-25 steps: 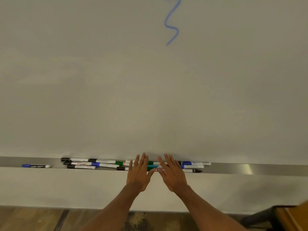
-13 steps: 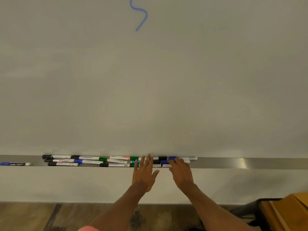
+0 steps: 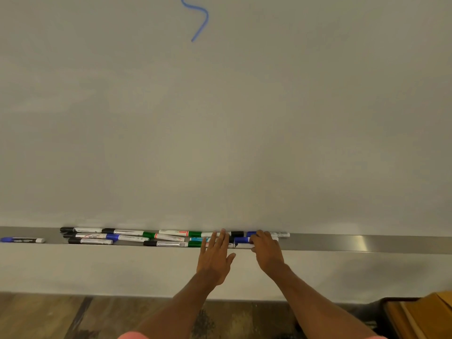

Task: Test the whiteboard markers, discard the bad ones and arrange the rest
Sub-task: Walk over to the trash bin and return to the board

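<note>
Resting flat on the row of whiteboard markers (image 3: 127, 238) in the metal tray (image 3: 367, 243), lower centre, the left hand (image 3: 215, 256) has its fingers straight. Right hand (image 3: 267, 254), just beside it, bends its fingers over the row's right end; grip cannot be confirmed. One blue-capped marker (image 3: 22, 240) lies apart, far lower left. A blue squiggle (image 3: 199, 18) marks the whiteboard (image 3: 220, 118), top centre.

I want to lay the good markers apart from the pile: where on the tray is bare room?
The tray is bare from just past the right hand to the picture's right edge. A short gap lies between the lone blue marker and the pile of markers. The pile, crowded, runs under the left hand.
</note>
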Demonstrator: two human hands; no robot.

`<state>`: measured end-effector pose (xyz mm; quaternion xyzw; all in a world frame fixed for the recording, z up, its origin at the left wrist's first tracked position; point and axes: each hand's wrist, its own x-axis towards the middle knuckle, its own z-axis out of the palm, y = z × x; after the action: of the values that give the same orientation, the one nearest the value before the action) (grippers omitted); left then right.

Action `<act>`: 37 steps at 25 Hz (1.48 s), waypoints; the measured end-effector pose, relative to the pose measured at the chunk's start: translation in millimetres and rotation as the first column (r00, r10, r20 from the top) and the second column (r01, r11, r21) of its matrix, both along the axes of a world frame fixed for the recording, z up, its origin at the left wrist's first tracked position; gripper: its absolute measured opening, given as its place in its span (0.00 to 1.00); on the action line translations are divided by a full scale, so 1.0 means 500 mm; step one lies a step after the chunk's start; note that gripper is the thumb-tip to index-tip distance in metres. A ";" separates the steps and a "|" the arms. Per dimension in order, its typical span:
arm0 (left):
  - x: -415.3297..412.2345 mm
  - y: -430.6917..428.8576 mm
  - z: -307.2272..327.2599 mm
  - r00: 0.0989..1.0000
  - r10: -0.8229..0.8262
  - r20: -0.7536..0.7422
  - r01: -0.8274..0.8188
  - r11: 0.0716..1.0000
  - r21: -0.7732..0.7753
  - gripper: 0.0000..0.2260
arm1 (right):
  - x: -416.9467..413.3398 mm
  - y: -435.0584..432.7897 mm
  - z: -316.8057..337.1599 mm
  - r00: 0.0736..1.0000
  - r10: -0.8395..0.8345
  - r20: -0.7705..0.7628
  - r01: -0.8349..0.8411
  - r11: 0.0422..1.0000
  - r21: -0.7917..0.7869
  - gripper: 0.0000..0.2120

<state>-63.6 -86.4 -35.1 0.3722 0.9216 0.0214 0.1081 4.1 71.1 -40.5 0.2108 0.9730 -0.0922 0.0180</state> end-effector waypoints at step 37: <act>-0.310 -0.234 0.808 0.411 0.299 -0.861 0.468 0.742 0.481 0.29 | -0.160 -0.263 0.780 -0.032 0.081 -0.996 -0.220 0.972 0.086 0.08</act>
<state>-218.4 -203.4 369.0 0.3843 0.7315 0.1365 -0.5464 -75.7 -60.3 349.4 -0.0257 0.7064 -0.2595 -0.6581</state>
